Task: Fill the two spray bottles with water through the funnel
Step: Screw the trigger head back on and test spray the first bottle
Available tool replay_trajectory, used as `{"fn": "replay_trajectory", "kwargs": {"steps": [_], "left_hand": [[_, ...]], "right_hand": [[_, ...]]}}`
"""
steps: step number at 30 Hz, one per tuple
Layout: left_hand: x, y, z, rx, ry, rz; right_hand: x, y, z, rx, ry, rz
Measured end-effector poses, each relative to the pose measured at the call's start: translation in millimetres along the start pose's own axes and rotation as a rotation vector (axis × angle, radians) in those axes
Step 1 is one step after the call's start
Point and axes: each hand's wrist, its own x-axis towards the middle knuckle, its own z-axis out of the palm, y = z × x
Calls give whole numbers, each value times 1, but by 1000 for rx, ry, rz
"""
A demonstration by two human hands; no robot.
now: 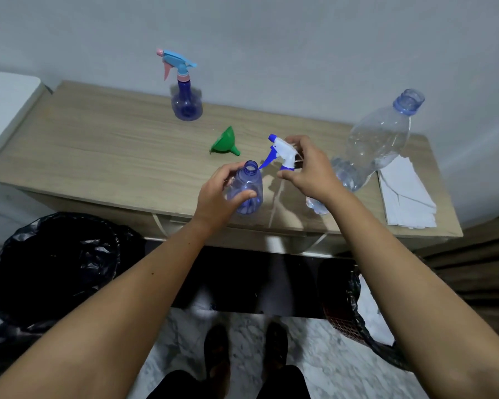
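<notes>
My left hand (218, 194) grips a clear blue spray bottle (249, 187) with an open neck, standing near the table's front edge. Just right of it, my right hand (307, 168) holds the white and blue spray head (281, 152), lifted off the bottle with its thin dip tube hanging down. A green funnel (224, 142) lies on its side behind them. A second blue spray bottle (185, 95), with a light blue and pink head still on, stands at the back. A large clear water bottle (378, 139), uncapped and partly filled, stands at the right.
The wooden table (98, 145) stands against a pale wall. A stack of white paper napkins (405, 194) lies at its right front corner. A bin with a black bag (55, 266) stands on the floor at left, another bagged bin (355, 306) at right.
</notes>
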Motion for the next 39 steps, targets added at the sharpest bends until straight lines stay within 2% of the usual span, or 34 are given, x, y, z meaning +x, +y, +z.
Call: {"fn": "replay_trajectory", "kwargs": {"steps": [12,17,23,39], "left_hand": [[-2,7,-2,-86,-15,-30],[-2,10,-4,-105,-27,-42],[-1,10,-5,-101,-39,-45],[-2,7,-3,-113,-31,-77]], "right_hand": [[-22,-86,-69,128,243,-272],[-29,-114,-86,135,262,-396],[-32,-120,-85,134,216,-429],[-15,-73,-4,-35,-51,-436]]}}
